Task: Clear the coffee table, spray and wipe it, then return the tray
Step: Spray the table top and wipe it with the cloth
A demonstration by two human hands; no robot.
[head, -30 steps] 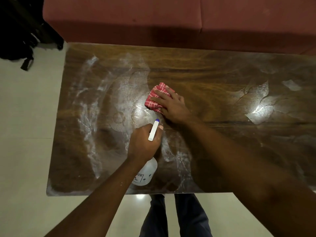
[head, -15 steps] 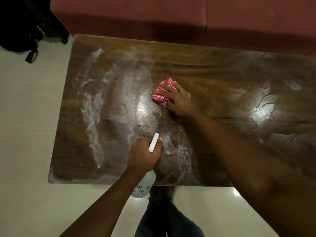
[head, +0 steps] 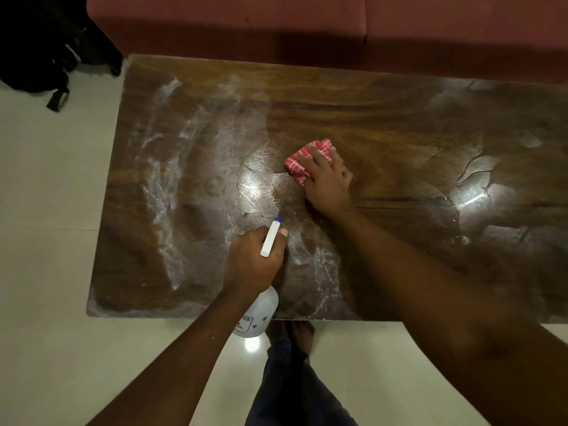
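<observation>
Head view looks straight down on a dark wooden coffee worktop (head: 399, 118) that fills most of what we see. Its long far edge, at 12 o'clock, lies just beside a reddish sofa (head: 307, 23). We find white smears and wet streaks over the half toward 9 o'clock, and bright patches of glare near the middle and out toward 3 o'clock.

Our right hand (head: 327, 182) lies on the worktop a little toward 1 o'clock from the centre. Its fingers are straight and spread, pressing a folded red-and-white checked cloth (head: 299, 162) flat against the wood. That grip is wide and curls round nothing, and the cloth shows past the fingertips toward 10 o'clock.

Our left hand (head: 253, 264) is at about 7 o'clock from the cloth, near the worktop's edge at 6 o'clock. Its grip is wrapped round the neck of a white spray bottle (head: 258, 315). The bottle's body hangs below the wrist across that edge. Its white nozzle (head: 270, 238), tipped in blue, points toward 12 o'clock, at the wet patch beside the cloth. The two hands are apart.

Pale floor tiles (head: 46, 210) surround the worktop. A black bag (head: 40, 47) lies on them at 10 o'clock, and our bare foot (head: 302, 333) and a dark trouser leg (head: 289, 392) show at 6 o'clock.
</observation>
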